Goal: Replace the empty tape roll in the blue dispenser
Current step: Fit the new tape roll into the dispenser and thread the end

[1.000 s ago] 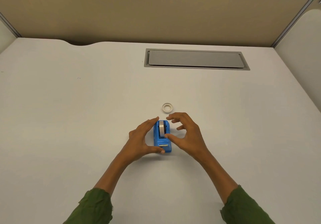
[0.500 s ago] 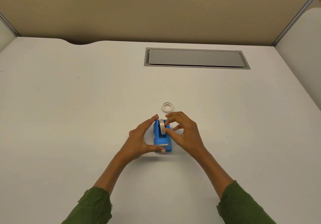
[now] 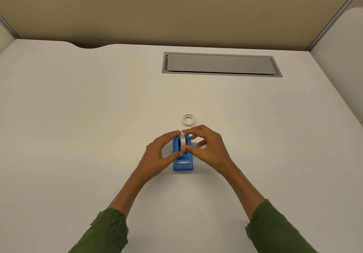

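The blue dispenser [image 3: 183, 165] stands on the white desk [image 3: 78, 135], its metal cutter facing me. A pale tape roll [image 3: 183, 141] sits upright in its cradle. My left hand [image 3: 158, 154] wraps the dispenser's left side, with the thumb on its top near the roll and the index fingertip at the roll's far edge. My right hand [image 3: 209, 148] pinches the roll from the right, thumb on its near face and index finger over its top. A second small white tape ring [image 3: 188, 119] lies flat just beyond my fingers.
A grey cable-tray lid [image 3: 221, 64] is set into the desk at the back. A tan partition wall [image 3: 176, 11] runs behind the desk, and a pale side panel [image 3: 341, 56] rises on the right.
My right hand has closed in on the roll from an open pose beside it. My left thumb has slid from the cutter end up towards the roll.
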Available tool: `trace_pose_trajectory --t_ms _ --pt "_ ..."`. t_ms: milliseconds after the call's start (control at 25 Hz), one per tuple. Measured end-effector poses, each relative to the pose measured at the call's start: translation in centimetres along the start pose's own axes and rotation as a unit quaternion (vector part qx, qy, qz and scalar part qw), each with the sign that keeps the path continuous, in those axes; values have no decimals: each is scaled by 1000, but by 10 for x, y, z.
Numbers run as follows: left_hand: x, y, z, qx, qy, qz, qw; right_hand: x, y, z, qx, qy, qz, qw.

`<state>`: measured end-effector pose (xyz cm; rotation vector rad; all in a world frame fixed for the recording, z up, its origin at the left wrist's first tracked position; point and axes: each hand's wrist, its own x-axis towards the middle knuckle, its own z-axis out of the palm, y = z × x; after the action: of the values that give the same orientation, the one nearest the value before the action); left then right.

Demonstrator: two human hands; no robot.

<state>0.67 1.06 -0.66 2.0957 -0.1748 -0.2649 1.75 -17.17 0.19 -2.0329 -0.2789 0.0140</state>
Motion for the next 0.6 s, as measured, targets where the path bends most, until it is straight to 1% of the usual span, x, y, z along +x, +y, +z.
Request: trace_pose_trajectory --t_ms 120,480,600 --pt "1 1 0 -6 2 5 1000 2 -2 0 -24 -33 11 999" --pt "4 3 1 -20 8 -6 1000 15 -13 -5 56 -13 95 994" --pt "5 3 2 -34 12 -20 999 17 -13 -4 58 -1 110 992"
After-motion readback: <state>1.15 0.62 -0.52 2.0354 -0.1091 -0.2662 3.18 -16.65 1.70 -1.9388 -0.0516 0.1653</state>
